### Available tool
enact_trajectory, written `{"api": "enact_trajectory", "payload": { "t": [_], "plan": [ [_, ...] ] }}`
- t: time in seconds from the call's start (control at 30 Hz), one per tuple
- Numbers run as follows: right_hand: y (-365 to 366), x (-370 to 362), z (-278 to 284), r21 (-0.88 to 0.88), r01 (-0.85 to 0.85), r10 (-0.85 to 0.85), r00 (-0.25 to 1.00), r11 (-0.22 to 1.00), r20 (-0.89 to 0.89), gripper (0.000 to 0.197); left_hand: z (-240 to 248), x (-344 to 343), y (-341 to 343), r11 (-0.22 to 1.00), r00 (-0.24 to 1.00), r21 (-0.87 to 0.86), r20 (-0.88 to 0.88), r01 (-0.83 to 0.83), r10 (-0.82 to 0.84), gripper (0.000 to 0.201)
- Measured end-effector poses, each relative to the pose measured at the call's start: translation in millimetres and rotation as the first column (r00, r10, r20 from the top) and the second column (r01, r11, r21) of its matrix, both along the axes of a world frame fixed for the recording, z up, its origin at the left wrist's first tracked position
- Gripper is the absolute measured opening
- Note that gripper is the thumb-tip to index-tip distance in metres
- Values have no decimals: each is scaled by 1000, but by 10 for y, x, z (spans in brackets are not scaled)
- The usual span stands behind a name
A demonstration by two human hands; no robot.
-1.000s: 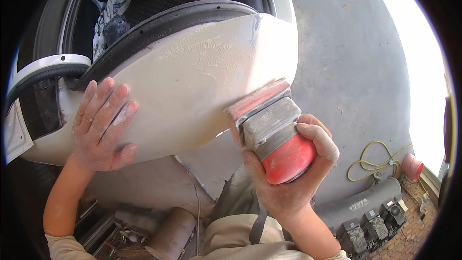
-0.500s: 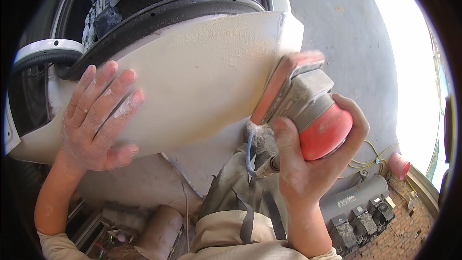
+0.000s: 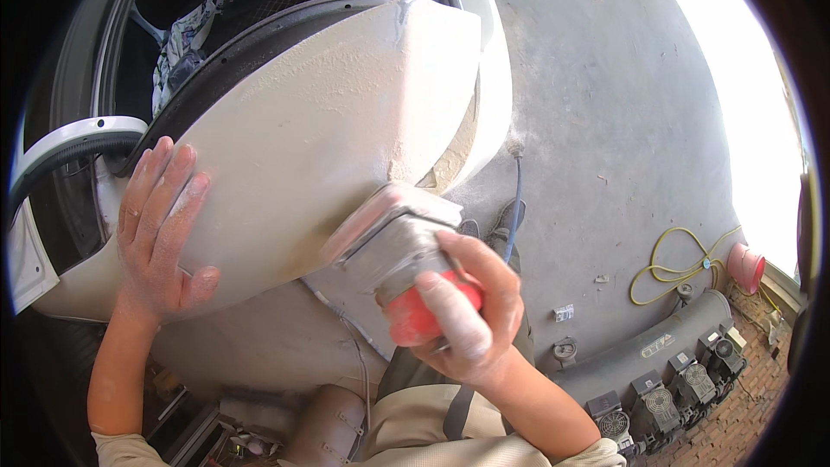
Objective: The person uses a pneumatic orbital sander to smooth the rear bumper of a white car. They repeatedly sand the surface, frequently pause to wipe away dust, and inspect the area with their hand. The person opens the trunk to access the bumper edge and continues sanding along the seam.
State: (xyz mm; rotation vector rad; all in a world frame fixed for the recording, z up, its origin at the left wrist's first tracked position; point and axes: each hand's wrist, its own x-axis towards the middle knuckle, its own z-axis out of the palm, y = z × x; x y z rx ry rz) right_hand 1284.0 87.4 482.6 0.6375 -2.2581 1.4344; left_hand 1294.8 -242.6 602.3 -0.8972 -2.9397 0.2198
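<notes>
A pale, cream-coloured car body panel (image 3: 285,156) curves in front of me, with rough, dusty patches towards its upper edge. My left hand (image 3: 164,233), coated in pale dust, lies with outstretched fingers against the panel's left end. In my right hand (image 3: 475,320) is a power sander (image 3: 389,246) with a grey body and a red rounded grip; my fingers wrap round that grip. The sander's flat pad is tilted against the panel's lower edge, though whether it fully touches is hard to tell.
A blue hose (image 3: 517,195) runs beside my shoe (image 3: 508,220) on the grey floor. At the lower right stands a dark compressor tank (image 3: 640,342) with several motors. A yellow hose (image 3: 648,281) lies near a red bucket (image 3: 745,268). Another cylinder (image 3: 324,424) sits below the panel.
My right hand has brought the sander from the panel's right end leftward and down to its lower edge. My left hand stays flat at the left end. The view has shifted somewhat.
</notes>
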Motion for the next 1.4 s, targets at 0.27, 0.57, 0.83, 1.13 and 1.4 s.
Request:
{"api": "enact_trajectory", "payload": {
  "t": [0.27,0.57,0.83,1.13,1.4],
  "plan": [
    [-365,-18,152,29,163,-162,986,986,-25,50,17,20,-51,1000,1000,-25,-9,0,0,65],
    [-323,-123,374,81,86,-87,996,993,5,55,34,0,-33,1000,1000,-9,4,16,-16,66],
    [-75,-405,332,-106,-13,29,989,994,143,61,22,70,-58,999,999,38,-3,-39,39,62],
    [764,246,-777,74,-405,393,910,911,134,73,-229,-220,796,979,991,-203,-126,29,-55,69],
    [947,-225,-592,-161,-27,54,984,987,169,83,-466,62,1412,829,791,-257,526,497,-312,58]
  ]
}}
